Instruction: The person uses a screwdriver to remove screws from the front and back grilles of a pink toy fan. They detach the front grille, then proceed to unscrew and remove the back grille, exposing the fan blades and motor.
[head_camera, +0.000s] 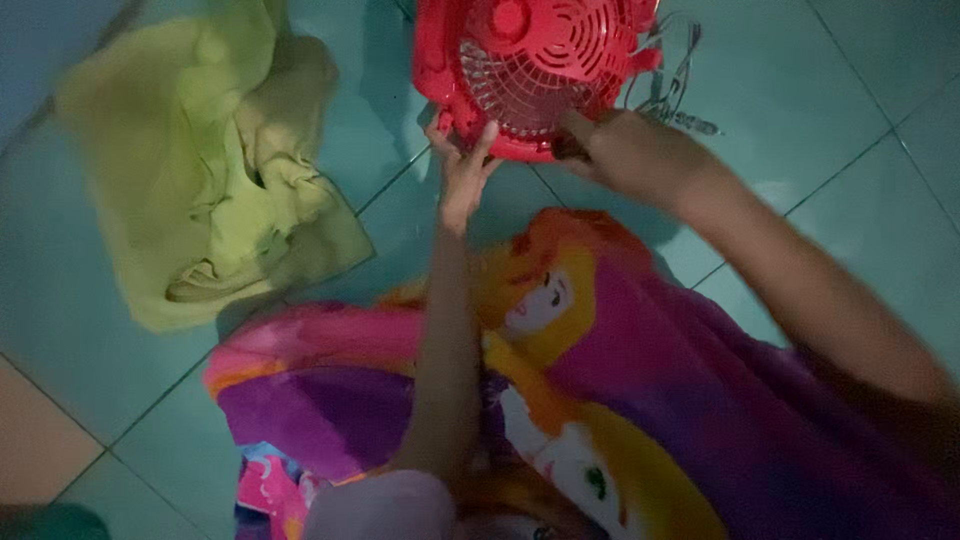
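Nearest the camera: soft fleece blanket w/ cartoon-figure print, purple, pink & orange (640, 400), draped under both forearms. Beyond it, round red plastic fan grille (530, 70) w/ radial ribs & solid hub sits on the teal tiled floor (830, 120), top cut off by frame edge. Left hand (462, 175) pinches the grille's lower rim, fingers up. Right hand (615, 150) clamps the rim too; fingertips blurred. Crumpled yellow-green terry towel (220, 170) lies left, well apart. Thin grey cord (675, 95) behind grille, hard to make out.

a home floor: teal tiles (800, 120), a crumpled green towel (220, 170), a cartoon-print blanket (640, 400)
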